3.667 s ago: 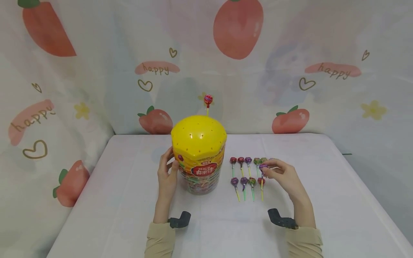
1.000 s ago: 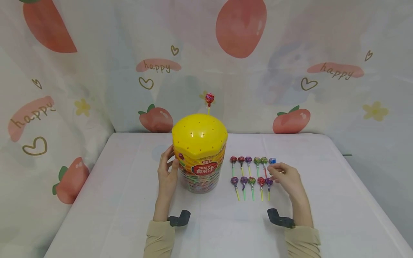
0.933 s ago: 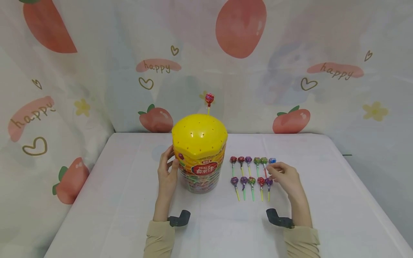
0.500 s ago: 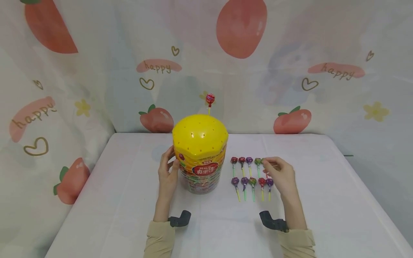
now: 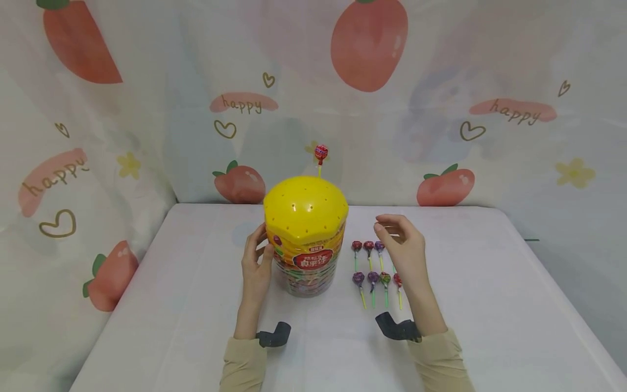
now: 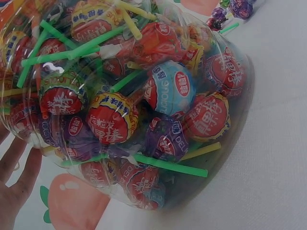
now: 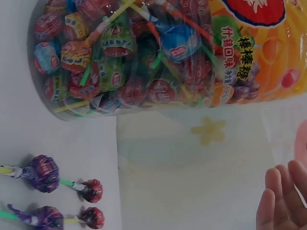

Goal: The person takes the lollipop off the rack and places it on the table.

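A clear tub (image 5: 307, 283) of wrapped lollipops with a yellow lid (image 5: 306, 209) stands upright on the table. My left hand (image 5: 257, 272) rests against its left side, thumb in front and fingers reaching behind. Through the plastic, the left wrist view shows the lollipops inside (image 6: 112, 120), with the left fingers (image 6: 21, 177) extended at the wall. A single red lollipop (image 5: 321, 152) pokes up behind the lid. Right of the tub, my right hand (image 5: 406, 250) hovers over two rows of lollipops (image 5: 373, 279), hiding those at the right end. Its fingers (image 7: 273, 194) hold nothing visible.
White cloth covers the table (image 5: 196, 305). A printed curtain (image 5: 294, 65) hangs behind and to the left. Both wrists wear black camera mounts (image 5: 274, 335).
My right hand set a purple lollipop at the end of the front row and let go. It then moved left and up toward the tub. The left hand stays in place.
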A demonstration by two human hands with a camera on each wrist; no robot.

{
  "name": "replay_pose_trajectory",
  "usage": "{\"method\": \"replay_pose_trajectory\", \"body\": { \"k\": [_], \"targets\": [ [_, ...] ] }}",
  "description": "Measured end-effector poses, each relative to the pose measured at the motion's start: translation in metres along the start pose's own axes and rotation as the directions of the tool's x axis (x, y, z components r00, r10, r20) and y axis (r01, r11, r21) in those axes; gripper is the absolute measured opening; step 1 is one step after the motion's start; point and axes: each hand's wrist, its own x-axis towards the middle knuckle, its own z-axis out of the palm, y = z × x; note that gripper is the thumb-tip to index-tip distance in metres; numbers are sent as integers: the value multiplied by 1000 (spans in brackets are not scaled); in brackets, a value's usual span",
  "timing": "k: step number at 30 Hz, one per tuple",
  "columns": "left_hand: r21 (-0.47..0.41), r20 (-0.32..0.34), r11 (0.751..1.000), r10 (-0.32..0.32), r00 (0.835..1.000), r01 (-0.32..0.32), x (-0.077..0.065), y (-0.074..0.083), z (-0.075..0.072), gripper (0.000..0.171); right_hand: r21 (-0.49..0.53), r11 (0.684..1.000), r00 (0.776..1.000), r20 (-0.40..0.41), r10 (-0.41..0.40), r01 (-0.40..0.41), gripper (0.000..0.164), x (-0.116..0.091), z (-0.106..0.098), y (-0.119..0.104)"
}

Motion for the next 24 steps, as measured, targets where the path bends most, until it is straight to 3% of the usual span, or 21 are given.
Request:
{"method": "replay_pose_trajectory", "body": {
  "k": [9,24],
  "targets": [
    [-15,3,1000,-13,1000,13,0,1,0,44,-23,990,989,43,-139,140,31,24,4,-31],
    [-9,5,1000,-7,1000,7,0,2,0,44,-8,969,961,133,-243,247,35,58,16,-70]
  ]
}}
